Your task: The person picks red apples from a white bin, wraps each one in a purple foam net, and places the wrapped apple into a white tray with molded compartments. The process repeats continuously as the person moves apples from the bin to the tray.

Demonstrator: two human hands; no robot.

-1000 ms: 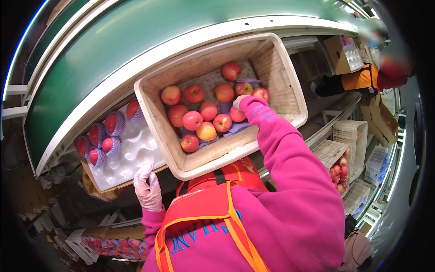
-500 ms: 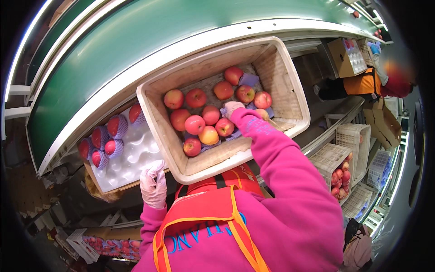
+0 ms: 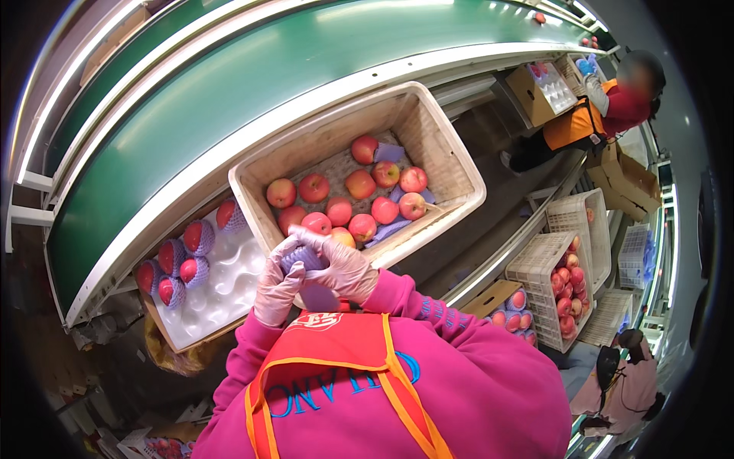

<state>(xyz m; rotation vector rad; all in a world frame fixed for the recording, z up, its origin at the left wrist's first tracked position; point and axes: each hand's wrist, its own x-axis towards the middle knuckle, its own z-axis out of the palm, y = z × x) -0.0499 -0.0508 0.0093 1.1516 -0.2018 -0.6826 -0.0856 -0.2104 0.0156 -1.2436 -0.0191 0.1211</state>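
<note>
Head: bin [image 3: 430, 141] btwn apron [image 3: 321, 348], grn belt [image 3: 306, 57]

Six netted apples [image 3: 198, 238] in one white tray [image 3: 229, 268], about thirteen bare apples [image 3: 360, 183] in one tub [image 3: 428, 145]

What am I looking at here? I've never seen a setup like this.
There is no machine handling things: these are a person's own hands in thin gloves, filmed from above by a wide fisheye camera worn on the head, so straight edges look bent. The left hand and right hand together hold a purple foam net; whether it contains anything is hidden. Beyond them, a plastic crate holds loose apples. To its left, a white molded tray carries six net-wrapped apples.
</note>
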